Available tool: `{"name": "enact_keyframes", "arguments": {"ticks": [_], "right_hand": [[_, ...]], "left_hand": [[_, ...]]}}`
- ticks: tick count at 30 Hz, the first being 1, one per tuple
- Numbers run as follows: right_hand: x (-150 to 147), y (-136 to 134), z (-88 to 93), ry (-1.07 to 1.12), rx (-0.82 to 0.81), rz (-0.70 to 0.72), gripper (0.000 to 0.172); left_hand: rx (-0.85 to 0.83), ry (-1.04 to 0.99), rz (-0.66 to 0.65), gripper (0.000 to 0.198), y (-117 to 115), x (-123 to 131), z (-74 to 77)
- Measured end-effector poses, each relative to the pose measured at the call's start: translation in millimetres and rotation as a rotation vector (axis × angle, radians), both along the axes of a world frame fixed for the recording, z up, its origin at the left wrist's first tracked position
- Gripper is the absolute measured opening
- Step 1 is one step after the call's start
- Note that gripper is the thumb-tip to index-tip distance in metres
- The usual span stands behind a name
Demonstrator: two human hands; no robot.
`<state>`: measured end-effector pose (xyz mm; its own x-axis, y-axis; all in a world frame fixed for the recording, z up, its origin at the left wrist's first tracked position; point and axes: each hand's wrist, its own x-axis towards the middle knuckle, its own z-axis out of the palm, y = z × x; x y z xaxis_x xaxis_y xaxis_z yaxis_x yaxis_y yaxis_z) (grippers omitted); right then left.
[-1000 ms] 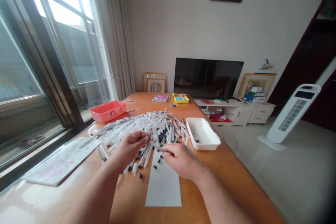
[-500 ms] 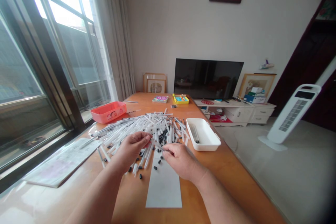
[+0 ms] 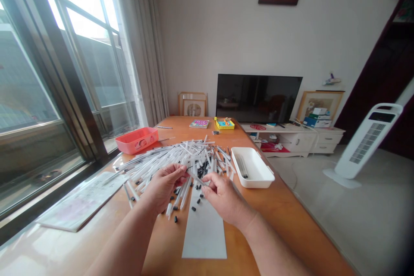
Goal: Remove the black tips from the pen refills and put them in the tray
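Pen tube (image 3: 196,178) pinched in right hand (image 3: 224,198), above pile of white tubes (image 3: 168,161) on wooden table (image 3: 258,224); left hand (image 3: 163,189) just beside its far end (grip there: cannot tell), black caps (image 3: 193,208) scattered below.

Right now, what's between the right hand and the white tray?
In the head view, the right hand and white tray are separated by the ends of a few white tubes and a strip of orange tabletop.

pen tubes (image 3: 168,164): smooth translucent plastic | tabletop (image 3: 261,241): glossy wood | tray (image 3: 257,180): smooth white plastic | sheet (image 3: 204,237): matt paper
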<state>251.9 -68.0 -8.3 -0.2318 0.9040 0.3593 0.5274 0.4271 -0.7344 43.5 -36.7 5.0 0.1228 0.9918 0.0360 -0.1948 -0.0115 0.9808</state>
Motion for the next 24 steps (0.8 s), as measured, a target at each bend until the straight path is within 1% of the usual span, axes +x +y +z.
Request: {"name": "enact_keyframes", "arguments": {"ticks": [2, 3, 5, 8, 11, 14, 16, 18, 20, 22, 24], "right_hand": [[0.3, 1.4, -2.9, 0.054, -0.033, 0.003, 0.01], [0.4, 2.0, -4.0, 0.082, -0.053, 0.02, 0.01], [0.5, 2.8, -5.5, 0.147, -0.122, 0.077, 0.016], [-0.6, 2.9, -5.9, 0.288, -0.266, 0.181, 0.026], [-2.4, 2.6, -5.5, 0.396, -0.356, 0.238, 0.03], [-3.6, 3.1, -7.3, 0.399, -0.338, 0.23, 0.03], [-3.9, 3.7, -9.7, 0.374, -0.312, 0.219, 0.03], [-4.0, 4.2, -12.1, 0.353, -0.303, 0.215, 0.029], [-4.0, 4.4, -13.7, 0.344, -0.308, 0.216, 0.028], [-4.0, 4.3, -14.1, 0.343, -0.308, 0.215, 0.029], [-3.9, 4.0, -13.8, 0.344, -0.3, 0.214, 0.031]], "left_hand": [[0.019, 0.01, -0.015, 0.029, 1.0, -1.0, -0.5], [0.028, 0.01, -0.02, 0.028, 1.2, -1.2, -0.3], [0.046, -0.004, -0.027, 0.026, 0.9, -1.3, 0.9], [0.064, -0.049, -0.059, 0.024, -0.8, -1.3, 4.2], [0.035, -0.086, -0.075, 0.03, -2.6, -1.1, 7.1], [-0.021, -0.095, -0.023, 0.038, -2.6, -0.1, 5.7], [-0.037, -0.063, 0.031, 0.036, -1.6, 0.7, 2.3], [-0.023, -0.028, 0.053, 0.034, -0.6, 1.0, -0.8], [0.006, -0.02, 0.025, 0.032, -0.5, 0.9, -1.6], [0.021, -0.036, -0.029, 0.028, -1.8, 0.8, 0.6], [0.015, -0.063, -0.061, 0.029, -3.6, 1.3, 3.8]]}}
